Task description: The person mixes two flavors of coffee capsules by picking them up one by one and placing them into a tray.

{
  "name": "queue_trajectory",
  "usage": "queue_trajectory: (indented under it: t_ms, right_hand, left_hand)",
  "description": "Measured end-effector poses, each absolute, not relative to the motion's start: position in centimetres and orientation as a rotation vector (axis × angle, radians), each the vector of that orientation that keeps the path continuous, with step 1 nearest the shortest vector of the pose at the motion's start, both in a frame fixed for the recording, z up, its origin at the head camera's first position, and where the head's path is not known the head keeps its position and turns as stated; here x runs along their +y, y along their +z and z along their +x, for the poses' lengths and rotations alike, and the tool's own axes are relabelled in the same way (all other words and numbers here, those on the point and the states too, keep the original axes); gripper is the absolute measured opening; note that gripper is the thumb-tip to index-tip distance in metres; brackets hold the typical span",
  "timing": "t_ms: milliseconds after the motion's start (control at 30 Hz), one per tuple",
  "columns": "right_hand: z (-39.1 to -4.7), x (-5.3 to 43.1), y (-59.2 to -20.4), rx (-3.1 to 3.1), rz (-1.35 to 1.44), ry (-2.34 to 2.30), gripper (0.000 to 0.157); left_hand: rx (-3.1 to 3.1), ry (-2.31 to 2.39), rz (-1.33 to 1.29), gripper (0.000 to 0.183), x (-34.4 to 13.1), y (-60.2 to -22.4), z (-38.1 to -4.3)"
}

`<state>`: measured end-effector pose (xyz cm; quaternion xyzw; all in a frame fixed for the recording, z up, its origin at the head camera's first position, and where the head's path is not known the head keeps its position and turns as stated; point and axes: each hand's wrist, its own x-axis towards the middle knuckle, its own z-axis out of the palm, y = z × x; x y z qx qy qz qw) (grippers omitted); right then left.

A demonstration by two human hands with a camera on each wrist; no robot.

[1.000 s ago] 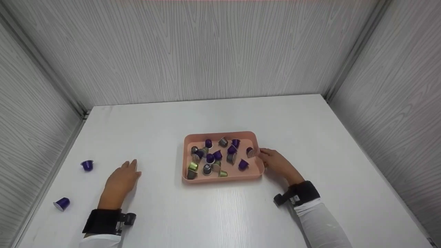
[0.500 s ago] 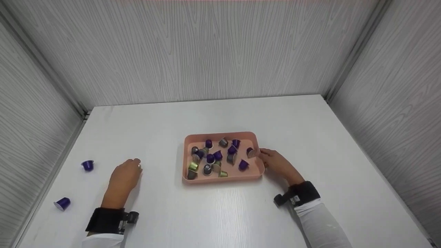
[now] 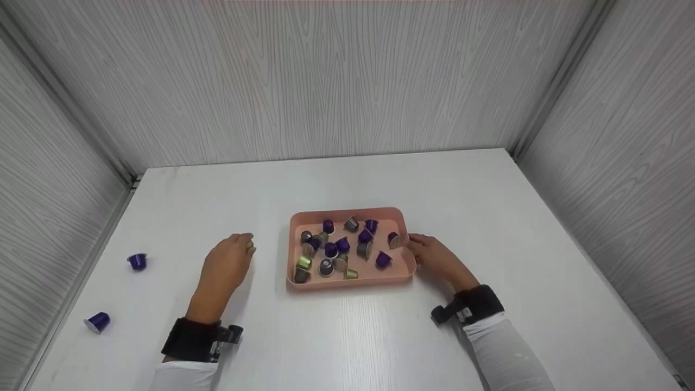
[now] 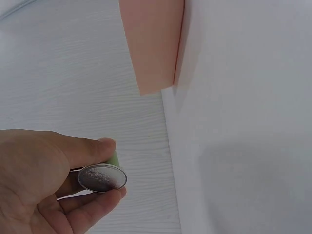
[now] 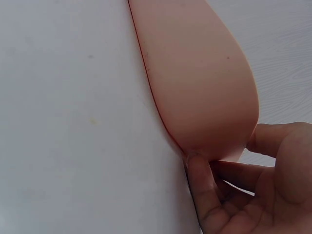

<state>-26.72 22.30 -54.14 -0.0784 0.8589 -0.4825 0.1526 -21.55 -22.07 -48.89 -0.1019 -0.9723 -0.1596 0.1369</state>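
Observation:
My left hand (image 3: 223,266) pinches a green coffee capsule (image 4: 103,178) between thumb and fingers, its silvery lid facing the camera in the left wrist view. That hand is over the white table, left of a shallow pink tray (image 3: 347,283). Several purple, grey and green coffee capsules lie scattered inside the tray, mostly toward its left and middle. At the tray's right end, my right hand (image 3: 438,259) holds the edge: in the right wrist view the thumb is at the rim and the fingertips (image 5: 199,165) press low against the outer wall (image 5: 204,87).
Two purple capsules lie on the table at the far left, an upper one (image 3: 138,262) and a lower one (image 3: 98,322). Grey wood-grain panels stand behind the table (image 3: 347,336) and along both sides.
My left hand has closed its fingers on the green capsule and moved right and slightly away from me, toward the tray. The right hand and tray stay in place.

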Motion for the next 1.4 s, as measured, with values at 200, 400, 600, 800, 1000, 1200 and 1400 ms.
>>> queue_trajectory:
  t_ms: [200, 400, 600, 800, 1000, 1200, 1400]
  right_hand:
    - [-26.8, 22.2, -54.2, 2.459, -0.221, -1.367, 0.046]
    - [-26.6, 22.2, -54.2, 2.457, -0.203, -1.378, 0.047]
    - [-26.7, 22.2, -54.0, 2.487, -0.195, -1.328, 0.050]
    - [-26.7, 22.2, -54.0, 2.458, -0.208, -1.369, 0.047]
    - [-26.6, 22.2, -54.0, 2.459, -0.185, -1.353, 0.048]
    - [-26.6, 22.4, -54.0, 2.476, -0.193, -1.337, 0.049]
    - [-26.5, 22.5, -54.0, 2.477, -0.173, -1.331, 0.048]
  left_hand:
    - [-2.767, -0.454, -0.336, 0.024, -20.1, -48.7, -21.7]
    - [-2.796, -0.459, -0.414, 0.026, -18.0, -48.2, -21.6]
    - [-2.790, -0.477, -0.462, 0.029, -16.4, -48.1, -21.9]
    - [-2.858, -0.556, -0.470, 0.033, -14.8, -48.3, -22.2]
    - [-2.865, -0.556, -0.602, 0.031, -13.4, -48.7, -21.7]
    - [-2.896, -0.565, -0.684, 0.033, -12.3, -49.0, -21.3]
    - [-2.961, -0.548, -0.766, 0.033, -11.6, -49.5, -21.1]
